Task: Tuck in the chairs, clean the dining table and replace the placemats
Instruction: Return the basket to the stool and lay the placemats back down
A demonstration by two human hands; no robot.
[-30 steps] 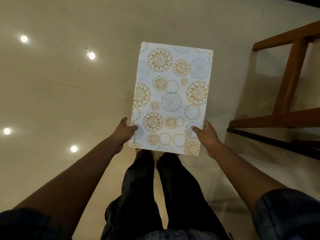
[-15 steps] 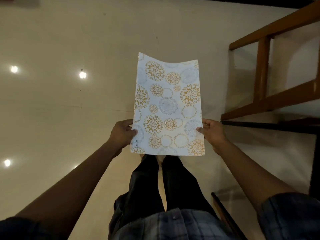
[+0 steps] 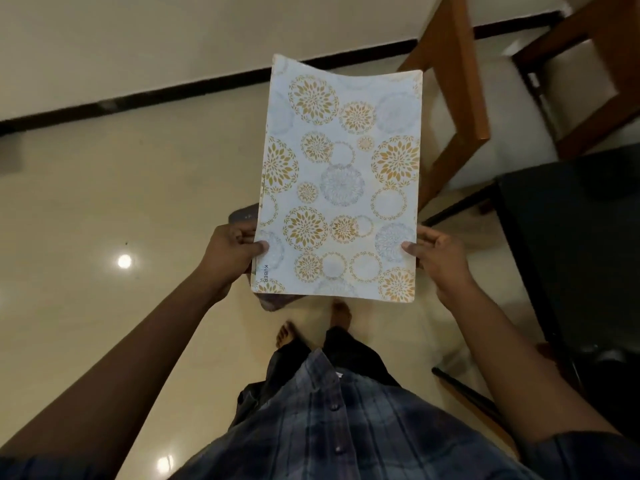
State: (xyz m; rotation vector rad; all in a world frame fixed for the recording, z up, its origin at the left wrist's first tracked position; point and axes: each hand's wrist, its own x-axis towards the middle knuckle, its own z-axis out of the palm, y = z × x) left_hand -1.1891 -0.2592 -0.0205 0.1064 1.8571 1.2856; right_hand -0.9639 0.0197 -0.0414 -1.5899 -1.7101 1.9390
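Note:
I hold a white placemat printed with gold and grey flower circles out in front of me, above the floor. It looks like a thin stack, with a greyish piece showing under its lower left corner. My left hand pinches its lower left edge, thumb on top. Its lower right edge is pinched by my right hand the same way. The far end of the mat curves upward. A wooden chair with a pale seat stands at the upper right, beside the dark dining table.
Glossy cream floor tiles spread to the left, with ceiling lights mirrored in them. A black skirting line runs along the wall at the top. My bare feet stand below the mat.
The view has swung toward the wall and the table. The chair and the dark table now fill more of the right side. Both hands keep their hold on the mat.

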